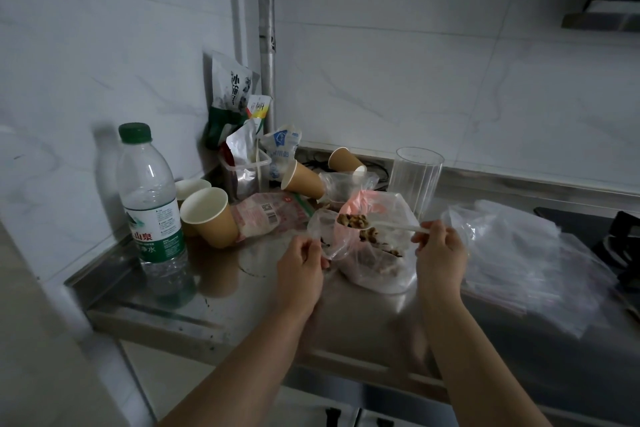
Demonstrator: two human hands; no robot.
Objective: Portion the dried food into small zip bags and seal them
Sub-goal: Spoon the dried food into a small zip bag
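A large clear plastic bag (381, 263) of brown dried food lies on the steel counter (242, 298), its mouth open toward the wall. My right hand (440, 253) grips the handle of a white plastic spoon (388, 226) heaped with dried food (352, 219). The spoon's bowl hangs over the mouth of a small clear zip bag (323, 229). My left hand (301, 270) pinches that small bag's edge and holds it open, just left of the big bag.
A pile of flat empty zip bags (530, 260) lies at the right, with a stove burner (623, 239) beyond it. A water bottle (150, 198), several paper cups (207, 215), snack packets (266, 215) and a tall clear cup (415, 180) crowd the back and left.
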